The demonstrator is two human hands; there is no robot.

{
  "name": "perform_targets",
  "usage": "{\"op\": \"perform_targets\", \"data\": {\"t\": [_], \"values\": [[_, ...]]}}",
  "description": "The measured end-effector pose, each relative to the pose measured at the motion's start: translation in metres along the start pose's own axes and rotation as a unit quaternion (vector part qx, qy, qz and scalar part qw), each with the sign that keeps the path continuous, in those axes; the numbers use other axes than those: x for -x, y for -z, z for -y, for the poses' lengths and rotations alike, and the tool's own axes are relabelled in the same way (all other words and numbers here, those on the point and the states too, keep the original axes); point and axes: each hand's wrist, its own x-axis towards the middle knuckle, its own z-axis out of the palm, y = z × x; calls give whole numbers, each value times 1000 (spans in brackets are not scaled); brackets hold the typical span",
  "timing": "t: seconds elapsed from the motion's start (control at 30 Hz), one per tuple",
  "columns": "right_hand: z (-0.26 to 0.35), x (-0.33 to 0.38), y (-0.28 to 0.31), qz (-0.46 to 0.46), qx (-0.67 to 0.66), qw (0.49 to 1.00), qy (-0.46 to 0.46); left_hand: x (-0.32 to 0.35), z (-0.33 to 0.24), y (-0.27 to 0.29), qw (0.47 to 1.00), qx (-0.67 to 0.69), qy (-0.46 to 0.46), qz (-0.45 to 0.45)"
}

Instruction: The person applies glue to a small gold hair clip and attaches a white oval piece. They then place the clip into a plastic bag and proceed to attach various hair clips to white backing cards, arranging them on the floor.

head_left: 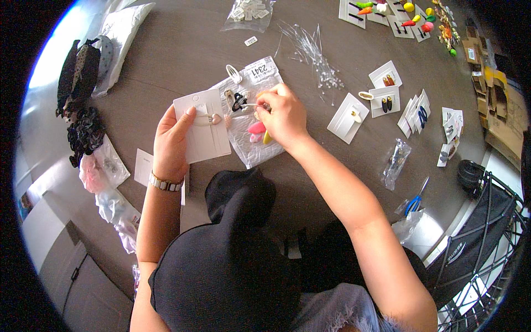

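Observation:
My left hand [170,145] holds a white display card [204,135] against the table, thumb pressed near a pale hair clip [207,119] fixed on the card. My right hand [283,113] pinches a small hair clip [250,105] just right of the card, above a clear plastic bag [249,145] of clips. Pink and yellow clips [258,131] lie on the bag under my right palm. A white oval clip [233,73] lies at the bag's top edge.
Several white cards with clips [385,100] lie to the right, and colourful clips on cards [409,15] at the far right. Clear plastic fasteners [315,55], a bag of tags [249,14], blue pliers [414,202], dark hair ties [83,133] and small plastic bags [108,182] at left.

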Motion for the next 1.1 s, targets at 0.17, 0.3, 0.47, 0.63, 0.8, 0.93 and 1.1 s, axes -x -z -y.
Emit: {"op": "perform_targets", "data": {"t": [0.17,0.3,0.47,0.63,0.8,0.93,1.1], "values": [[10,10,23,-2,-186,982,13,-4,2,-3,994,63,92,14],[22,22,38,-17,-378,926,18,2,7,-25,965,167,116,165],[25,31,49,21,-533,832,-152,9,8,-40,961,184,145,150],[20,33,49,48,-583,787,-195,12,11,-49,980,96,133,115],[14,37,48,51,-496,835,-232,20,11,-61,990,32,95,100],[11,40,44,29,-444,863,-237,25,12,-68,992,7,96,78],[8,39,54,33,-488,836,-248,30,8,-79,996,-10,47,77]]}}
